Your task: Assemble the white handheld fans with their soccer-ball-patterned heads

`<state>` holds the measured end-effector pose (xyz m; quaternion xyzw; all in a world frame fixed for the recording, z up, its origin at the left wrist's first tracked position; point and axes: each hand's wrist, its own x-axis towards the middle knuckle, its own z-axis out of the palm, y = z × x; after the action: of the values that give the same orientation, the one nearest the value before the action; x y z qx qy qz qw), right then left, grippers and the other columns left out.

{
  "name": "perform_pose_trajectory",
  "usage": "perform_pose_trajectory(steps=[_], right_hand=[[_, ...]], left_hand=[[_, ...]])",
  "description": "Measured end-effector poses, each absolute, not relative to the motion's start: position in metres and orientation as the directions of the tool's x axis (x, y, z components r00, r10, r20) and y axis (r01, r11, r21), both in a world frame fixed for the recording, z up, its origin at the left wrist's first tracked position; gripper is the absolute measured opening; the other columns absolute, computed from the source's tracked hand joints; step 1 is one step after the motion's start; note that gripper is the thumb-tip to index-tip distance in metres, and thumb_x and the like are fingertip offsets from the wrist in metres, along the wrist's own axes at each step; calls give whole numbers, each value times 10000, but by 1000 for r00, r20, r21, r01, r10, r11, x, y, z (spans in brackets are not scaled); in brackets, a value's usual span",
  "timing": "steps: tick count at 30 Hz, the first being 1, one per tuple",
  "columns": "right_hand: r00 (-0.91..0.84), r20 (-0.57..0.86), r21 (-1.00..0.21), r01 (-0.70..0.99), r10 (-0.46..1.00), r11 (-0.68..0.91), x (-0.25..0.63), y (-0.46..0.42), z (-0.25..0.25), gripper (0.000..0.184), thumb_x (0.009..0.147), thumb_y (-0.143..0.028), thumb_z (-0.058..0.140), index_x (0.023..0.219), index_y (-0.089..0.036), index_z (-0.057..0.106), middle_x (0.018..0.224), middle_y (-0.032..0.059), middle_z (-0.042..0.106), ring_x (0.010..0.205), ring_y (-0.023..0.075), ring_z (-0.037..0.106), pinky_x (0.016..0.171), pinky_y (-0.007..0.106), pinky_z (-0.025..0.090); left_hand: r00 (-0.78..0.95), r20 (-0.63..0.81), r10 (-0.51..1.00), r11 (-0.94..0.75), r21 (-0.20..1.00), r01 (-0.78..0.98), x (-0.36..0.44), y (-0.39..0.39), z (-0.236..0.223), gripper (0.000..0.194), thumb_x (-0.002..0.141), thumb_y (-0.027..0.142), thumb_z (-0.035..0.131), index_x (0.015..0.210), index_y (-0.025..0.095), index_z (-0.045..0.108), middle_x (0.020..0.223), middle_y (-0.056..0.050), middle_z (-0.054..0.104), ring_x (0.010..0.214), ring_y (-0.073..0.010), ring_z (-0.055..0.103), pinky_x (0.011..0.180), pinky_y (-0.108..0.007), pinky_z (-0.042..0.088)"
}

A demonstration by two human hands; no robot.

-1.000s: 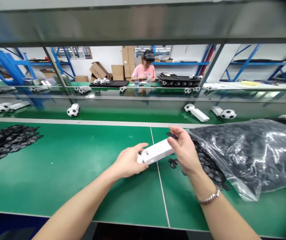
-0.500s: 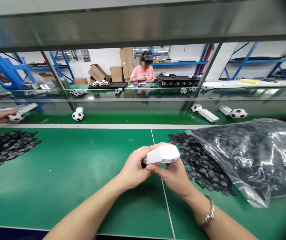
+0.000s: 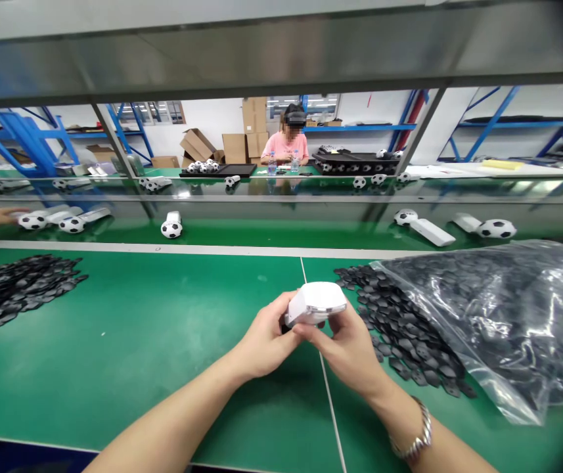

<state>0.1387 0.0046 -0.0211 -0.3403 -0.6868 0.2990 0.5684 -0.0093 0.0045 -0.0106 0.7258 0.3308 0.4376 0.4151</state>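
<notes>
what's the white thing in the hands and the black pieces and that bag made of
The white casing between the left hand and right hand looks like moulded plastic: smooth, satin, even colour. The black pieces look matte, perhaps rubber or foam; hard to tell from here. The clear bag looks like thin polyethylene film: glossy, creased, see-through.

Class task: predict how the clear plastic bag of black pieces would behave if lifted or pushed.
Likely floppy: the clear plastic bag slumps in creases. Probably heavy, being well filled. Pushed, it may spill black pieces like those at its mouth.
</notes>
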Motion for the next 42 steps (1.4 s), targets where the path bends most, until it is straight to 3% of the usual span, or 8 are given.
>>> perform_pose_trajectory(steps=[2,6,8,26,34,38,42], right_hand=[[-149,604,-774,126,783,621,139,5,-20,352,771,-282,695,1086,-262,539,1021,43,592,926,216,578,798,354,495],[-216,730,-632,149,648,761,140,5,-16,363,773,-177,676,1090,-275,527,1098,51,563,1036,224,534,891,385,451],[-227,764,-578,172,603,797,141,5,-16,350,779,-157,660,1080,-277,528,1077,55,569,1029,229,536,879,396,456],[-219,751,-598,177,623,782,140,7,-20,365,772,-137,661,1087,-264,528,1083,50,574,1016,216,545,866,374,461],[-213,747,-613,146,630,776,138,7,-21,378,770,-140,677,1093,-271,528,1079,35,573,1023,201,539,880,341,449],[-261,699,-651,150,665,744,142,8,-18,353,793,-223,673,1104,-281,516,1090,28,563,1037,201,530,887,330,446],[-202,617,-683,341,760,646,158,16,-12,385,788,-416,657,1109,-275,501,1052,28,565,808,179,565,723,312,493]], left_hand=[[394,369,842,-455,878,149,-11,6,-11,389,804,240,548,1179,152,500,1179,-98,592,1041,-210,570,945,-365,427],[378,421,825,-535,797,280,-15,10,-12,429,734,115,582,1152,190,527,1226,-58,581,1181,-204,491,1129,-449,143],[371,428,824,-544,781,307,-16,11,-12,452,723,90,585,1153,217,525,1228,-42,584,1193,-195,486,1135,-462,114],[372,437,819,-554,774,309,-16,15,-17,447,711,78,562,1134,216,532,1207,-55,592,1170,-210,504,1117,-463,175],[358,457,814,-570,748,340,-17,15,-23,427,705,182,629,1121,231,547,1169,-46,618,1130,-231,529,1090,-457,222],[319,534,783,-620,710,333,-14,11,-24,402,719,225,617,1114,216,548,1140,-63,617,1089,-241,532,1046,-427,274],[175,433,884,-465,853,238,-12,6,-17,334,763,306,614,1068,189,548,994,-55,616,897,-195,561,822,-316,427]])
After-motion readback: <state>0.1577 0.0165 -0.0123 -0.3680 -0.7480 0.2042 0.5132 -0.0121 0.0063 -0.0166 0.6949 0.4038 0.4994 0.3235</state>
